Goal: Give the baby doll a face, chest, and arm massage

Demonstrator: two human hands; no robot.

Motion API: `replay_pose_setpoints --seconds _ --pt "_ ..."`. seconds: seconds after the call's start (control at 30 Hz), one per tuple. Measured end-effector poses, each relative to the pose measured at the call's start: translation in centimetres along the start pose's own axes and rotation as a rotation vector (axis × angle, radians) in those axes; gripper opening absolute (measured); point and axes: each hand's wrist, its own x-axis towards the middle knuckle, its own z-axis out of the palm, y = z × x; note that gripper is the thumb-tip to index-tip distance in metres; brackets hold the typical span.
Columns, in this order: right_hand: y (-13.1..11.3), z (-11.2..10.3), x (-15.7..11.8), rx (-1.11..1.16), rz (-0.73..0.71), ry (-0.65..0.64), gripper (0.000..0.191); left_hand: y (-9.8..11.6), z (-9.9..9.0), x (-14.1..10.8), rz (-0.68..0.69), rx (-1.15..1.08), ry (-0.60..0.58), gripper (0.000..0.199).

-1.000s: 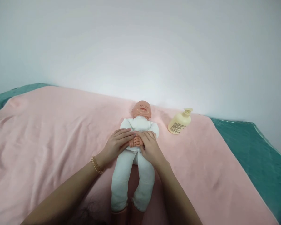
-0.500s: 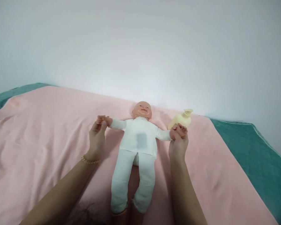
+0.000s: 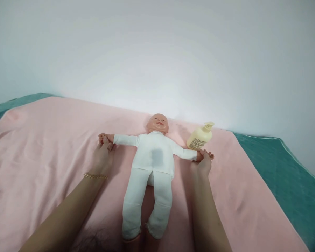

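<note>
A baby doll [image 3: 139,185] in a white top and trousers lies on its back on a pink sheet, its arms stretched out to both sides. Between the thumb and fingers of my left hand [image 3: 102,157] is the doll's hand on the left of the view. On the other side, my right hand [image 3: 202,164] is closed round the doll's other hand, whose small fingers stick out past mine. A beaded bracelet [image 3: 95,176] circles my left wrist. Just behind my right hand a pale yellow pump bottle [image 3: 199,137] leans on the sheet. The doll's feet are cut off at the bottom edge.
The pink sheet [image 3: 55,140] has folds at the left and covers a green cloth [image 3: 278,168], which shows at both sides. A plain white wall [image 3: 157,52] rises straight behind the doll's head.
Both my hands have moved outward and slightly down, pulling the doll's arms wider and straighter. More of the pump bottle and its label now shows above my right hand.
</note>
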Motion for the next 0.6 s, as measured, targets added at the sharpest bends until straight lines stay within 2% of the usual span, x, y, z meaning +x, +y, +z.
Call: replay_pose_setpoints --seconds 0.1,0.2,0.27,0.33,0.4,0.47,0.6 --pt "-1.7 1.8 -2.3 0.038 -0.030 0.027 0.020 0.8 1.3 -2.4 0.215 0.157 -0.064 0.027" --pt "-3.2 3.8 -5.1 0.010 -0.072 -0.080 0.031 0.9 2.3 -4.5 0.402 0.328 -0.219 0.028" --pt "-3.8 4.7 -6.8 -0.076 -0.175 -0.239 0.032 0.5 2.6 -5.4 0.527 0.472 -0.411 0.025" --pt "-4.0 5.2 -8.0 -0.214 -0.408 -0.506 0.032 -0.1 2.6 -5.8 0.678 0.604 -0.623 0.023" --pt "-4.0 5.4 -8.6 -0.317 -0.630 -0.765 0.036 -0.5 2.6 -5.8 0.805 0.677 -0.764 0.026" --pt "-4.0 5.4 -8.7 -0.377 -0.734 -0.909 0.039 -0.7 2.5 -5.6 0.876 0.708 -0.805 0.029" --pt "-4.0 5.4 -8.7 -0.535 -0.828 -1.014 0.047 -0.8 2.6 -5.4 0.937 0.748 -0.802 0.029"
